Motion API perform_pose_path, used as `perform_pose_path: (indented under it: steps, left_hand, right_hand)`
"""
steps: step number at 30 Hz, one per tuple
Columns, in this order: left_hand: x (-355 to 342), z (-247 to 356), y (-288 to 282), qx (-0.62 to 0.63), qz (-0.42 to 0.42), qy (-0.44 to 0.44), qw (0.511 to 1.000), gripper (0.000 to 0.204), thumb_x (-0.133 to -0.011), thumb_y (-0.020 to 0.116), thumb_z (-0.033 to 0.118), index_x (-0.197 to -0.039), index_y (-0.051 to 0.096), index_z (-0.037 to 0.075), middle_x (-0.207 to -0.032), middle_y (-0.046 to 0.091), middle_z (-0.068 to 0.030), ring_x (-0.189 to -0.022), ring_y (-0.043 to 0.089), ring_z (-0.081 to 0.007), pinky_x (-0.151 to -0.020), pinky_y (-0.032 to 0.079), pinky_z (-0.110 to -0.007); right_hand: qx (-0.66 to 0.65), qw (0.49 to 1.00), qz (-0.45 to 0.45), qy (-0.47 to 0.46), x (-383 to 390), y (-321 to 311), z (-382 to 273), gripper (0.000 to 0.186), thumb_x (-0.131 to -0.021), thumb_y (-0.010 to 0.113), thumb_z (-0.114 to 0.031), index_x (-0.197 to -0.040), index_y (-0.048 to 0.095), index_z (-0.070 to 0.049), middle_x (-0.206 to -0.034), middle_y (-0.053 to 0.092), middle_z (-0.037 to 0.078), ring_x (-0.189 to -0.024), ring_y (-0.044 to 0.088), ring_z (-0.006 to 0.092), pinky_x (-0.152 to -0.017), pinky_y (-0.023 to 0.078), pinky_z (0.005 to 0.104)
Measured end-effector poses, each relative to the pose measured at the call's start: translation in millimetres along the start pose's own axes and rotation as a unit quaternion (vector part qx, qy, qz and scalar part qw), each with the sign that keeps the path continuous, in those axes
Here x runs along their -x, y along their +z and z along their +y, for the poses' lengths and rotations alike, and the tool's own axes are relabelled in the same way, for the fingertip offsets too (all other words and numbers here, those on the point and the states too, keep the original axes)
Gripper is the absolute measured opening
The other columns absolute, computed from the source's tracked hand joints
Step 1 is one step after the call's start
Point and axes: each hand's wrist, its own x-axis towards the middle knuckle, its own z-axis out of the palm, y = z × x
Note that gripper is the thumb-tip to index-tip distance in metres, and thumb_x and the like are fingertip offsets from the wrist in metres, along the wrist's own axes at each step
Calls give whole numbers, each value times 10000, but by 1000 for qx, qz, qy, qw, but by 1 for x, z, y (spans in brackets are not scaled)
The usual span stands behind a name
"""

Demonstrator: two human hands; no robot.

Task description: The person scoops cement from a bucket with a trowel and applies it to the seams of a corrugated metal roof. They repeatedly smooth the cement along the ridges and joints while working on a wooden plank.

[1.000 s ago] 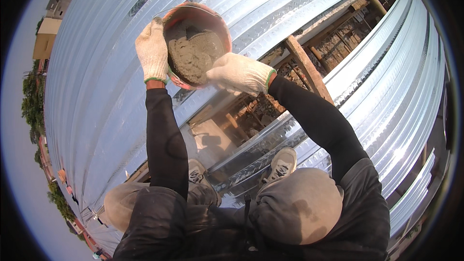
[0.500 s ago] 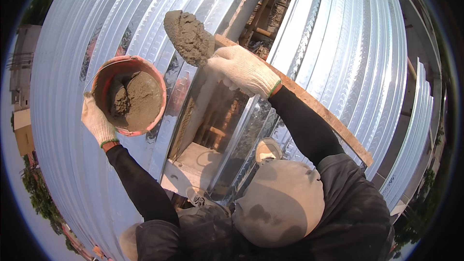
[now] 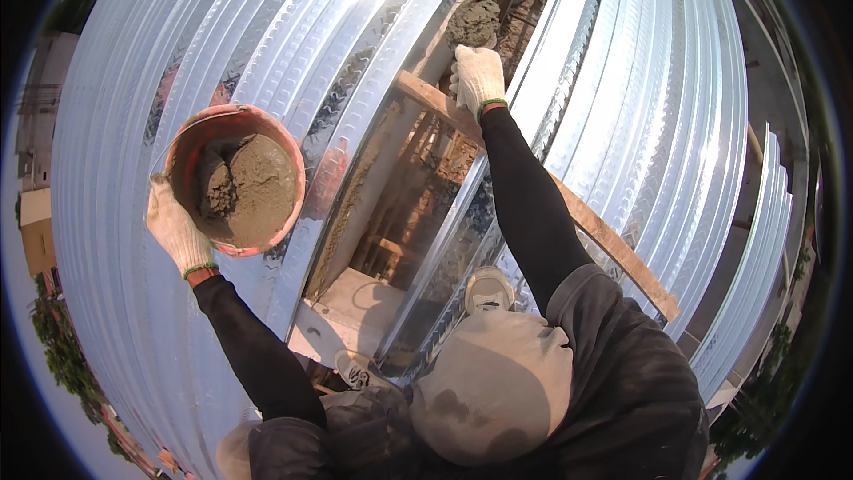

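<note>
My left hand (image 3: 177, 228), in a cream knit glove, grips the near-left side of a red bucket (image 3: 298, 180) on the ribbed metal sheets. Wet grey mortar (image 3: 259, 182) fills much of the bucket, with a scooped hollow on its left. Farther forward, my gloved right hand (image 3: 480, 77) is closed around a trowel whose handle its fingers hide. A lump of mortar (image 3: 474, 20) covers the trowel's blade, above the long gap between the sheets and close to the concrete beam edge (image 3: 433, 55). Both forearms wear black sleeves.
A wooden plank (image 3: 613, 236) runs slantwise across the gap and the right-hand sheets. Shiny ribbed metal sheets (image 3: 115, 213) spread to both sides. Down the open gap (image 3: 404, 187) timbers show. My shoes (image 3: 488, 290) stand by its near end.
My right hand has carried the mortar-laden trowel forward and to the right, from near the bucket to over the gap. My left hand and the bucket have hardly moved.
</note>
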Motion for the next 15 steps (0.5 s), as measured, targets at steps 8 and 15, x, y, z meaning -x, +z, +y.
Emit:
perform_pose_path:
  steps: [8,15]
  left_hand:
    - [2,2,18,14,-7,0,1000,532,-1213,589,433,-1175,764,-68,-1055,764,-45,-928,646,-136,-880,572,-356]
    - [-1,-2,-5,-23,4,-1,1000,522,-1215,579,418,-1181,759,-70,-1057,765,-47,-935,649,-132,-887,568,-351]
  right_hand:
    - [671,687,-13,-280,-61,47,11,179,-934,846,-222,-957,874,-47,-992,856,208,-983,858,364,-817,668,429]
    - [319,947,11,-34,-49,87,1,318,-934,684,-205,-1051,865,28,-1134,818,321,-1129,798,498,-987,638,522]
